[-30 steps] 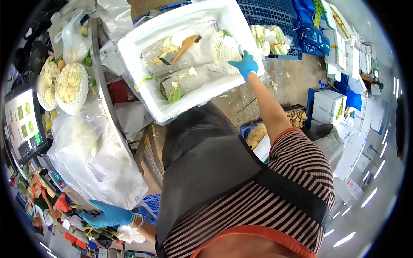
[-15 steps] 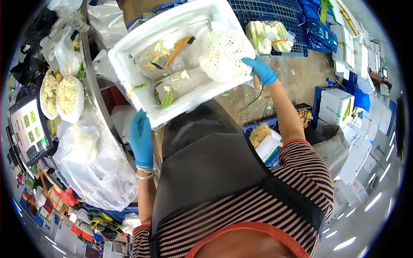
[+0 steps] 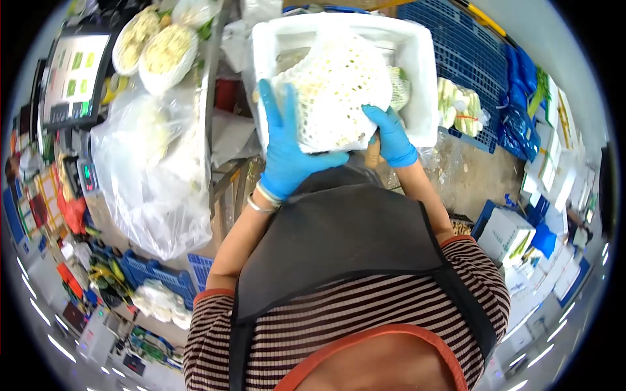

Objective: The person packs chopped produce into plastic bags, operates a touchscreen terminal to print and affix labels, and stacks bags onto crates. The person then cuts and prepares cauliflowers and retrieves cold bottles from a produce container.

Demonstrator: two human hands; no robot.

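Note:
A large cauliflower in a white foam net (image 3: 342, 91) is raised over the near side of a white foam box (image 3: 425, 91). My right hand (image 3: 393, 138), in a blue glove, grips the net's right lower edge. A tan handle (image 3: 372, 153) sticks out below that hand; what it belongs to is hidden. My left hand (image 3: 285, 153), also gloved, is against the net's left side with fingers spread and thumb stretched underneath. Another netted piece (image 3: 400, 88) shows behind it inside the box.
On the left, two netted cauliflowers (image 3: 166, 58) and a clear plastic bag (image 3: 153, 169) lie beside a screen (image 3: 75, 75). Right of the box, wrapped pale stalks (image 3: 460, 107) rest on a blue pallet (image 3: 450, 39). A blue bag (image 3: 520, 98) stands farther right.
My right hand has brought the netted cauliflower left and nearer to me. My left hand has risen from the box's corner to the net, spreading its fingers. The view has turned, shifting the box right.

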